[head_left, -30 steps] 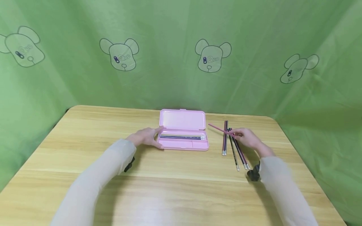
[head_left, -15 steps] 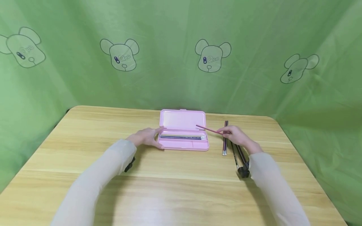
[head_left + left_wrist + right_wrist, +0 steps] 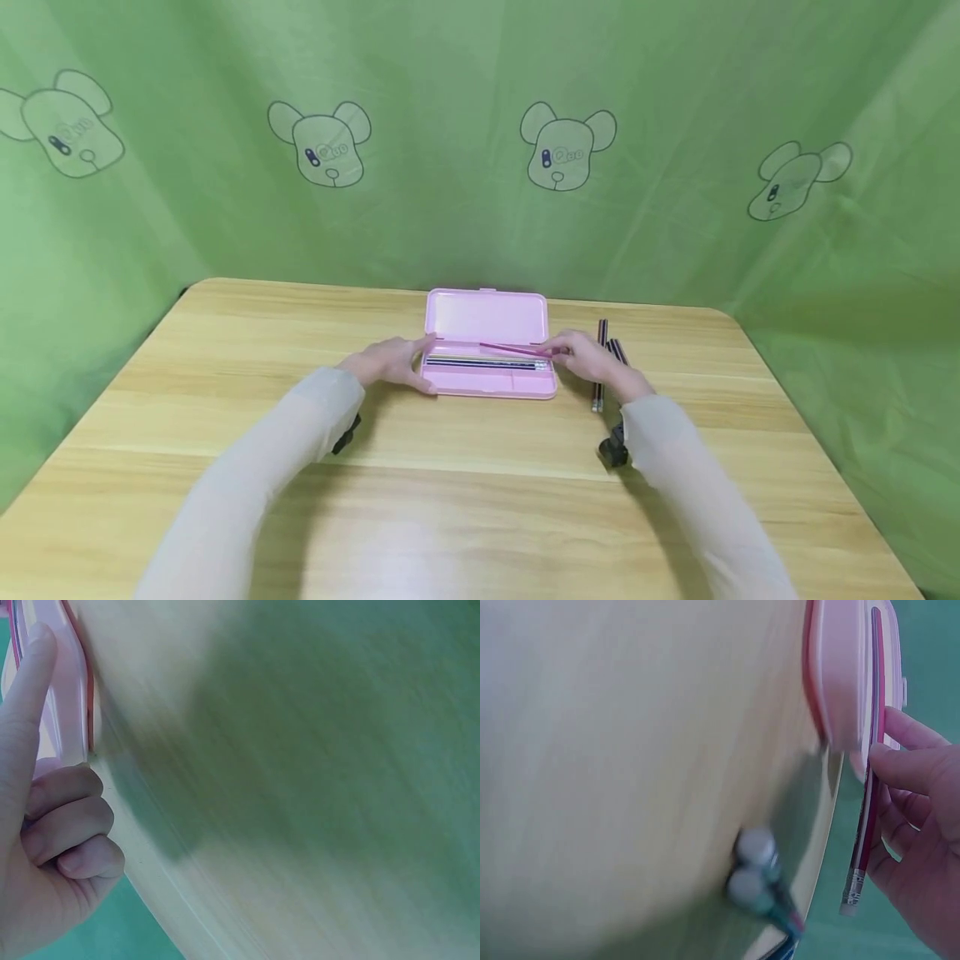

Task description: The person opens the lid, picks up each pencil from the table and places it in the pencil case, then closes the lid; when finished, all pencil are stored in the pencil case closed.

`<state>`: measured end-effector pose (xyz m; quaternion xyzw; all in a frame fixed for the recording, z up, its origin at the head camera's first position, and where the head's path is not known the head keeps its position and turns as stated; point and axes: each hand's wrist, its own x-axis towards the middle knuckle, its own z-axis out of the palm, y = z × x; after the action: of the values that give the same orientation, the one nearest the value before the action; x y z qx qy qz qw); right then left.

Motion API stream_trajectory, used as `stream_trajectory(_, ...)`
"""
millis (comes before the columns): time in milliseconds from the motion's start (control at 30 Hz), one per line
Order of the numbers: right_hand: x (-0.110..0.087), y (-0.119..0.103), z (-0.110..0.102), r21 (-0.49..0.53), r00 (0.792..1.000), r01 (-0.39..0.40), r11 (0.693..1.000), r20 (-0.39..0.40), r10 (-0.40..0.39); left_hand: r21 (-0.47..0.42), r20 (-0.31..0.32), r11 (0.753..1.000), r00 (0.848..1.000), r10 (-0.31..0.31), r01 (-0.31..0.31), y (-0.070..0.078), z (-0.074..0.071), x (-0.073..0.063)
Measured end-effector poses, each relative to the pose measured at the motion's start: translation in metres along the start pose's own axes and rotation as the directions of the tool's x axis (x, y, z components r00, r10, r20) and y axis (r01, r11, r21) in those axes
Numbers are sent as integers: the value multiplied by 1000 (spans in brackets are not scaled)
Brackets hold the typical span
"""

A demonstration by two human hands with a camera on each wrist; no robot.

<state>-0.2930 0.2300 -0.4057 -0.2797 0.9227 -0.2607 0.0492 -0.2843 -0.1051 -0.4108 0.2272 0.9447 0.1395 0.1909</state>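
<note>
An open pink pencil case (image 3: pixel 465 382) lies near the back of the table, its lid tipped back. Several dark striped pencils (image 3: pixel 480 363) lie in its long rear compartment. At the case's left end, my left hand (image 3: pixel 386 363) grips it with thumb and fingers spread across the end. My right hand (image 3: pixel 588 357) pinches a red-and-dark striped pencil (image 3: pixel 868 802) between thumb and fingers near its eraser end. This pencil slants over the rear of the case, its tip pointing left. In the right wrist view its white eraser hangs below the fingers.
To the right of the case lie two dark pencils (image 3: pixel 597 395) side by side, with more pencils (image 3: pixel 617 349) partly hidden behind my right wrist. A green curtain (image 3: pixel 450 225) with bear-head drawings stands behind the wooden table (image 3: pixel 450 450).
My right hand has carried the pencil leftward from the loose pencils to above the case, and the pencil now lies flatter. My left hand has stayed at the case's left end.
</note>
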Motion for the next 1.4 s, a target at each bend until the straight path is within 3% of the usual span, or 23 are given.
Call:
stream_trajectory(233, 17, -11, 9, 10, 994, 107, 994, 3, -107, 6, 7, 1000, 1000, -5, 5, 0, 0, 0)
stream_trajectory(500, 36, -24, 23, -65, 993, 103, 993, 70, -98, -21, 5, 1000, 1000, -10, 10, 1, 2, 0)
stream_trajectory(867, 50, -38, 36, -151, 989, 144, 978, 67, -135, -14, 2, 1000, 1000, -13, 13, 0, 1, -1)
stream_trajectory(1200, 51, -39, 45, -231, 994, 101, 968, 62, -89, -13, -1, 1000, 1000, -20, 20, 1, 2, 0)
stream_trajectory(1400, 49, -41, 43, -238, 992, 121, 964, 56, -111, -6, -2, 1000, 1000, -20, 20, -1, 2, 0)
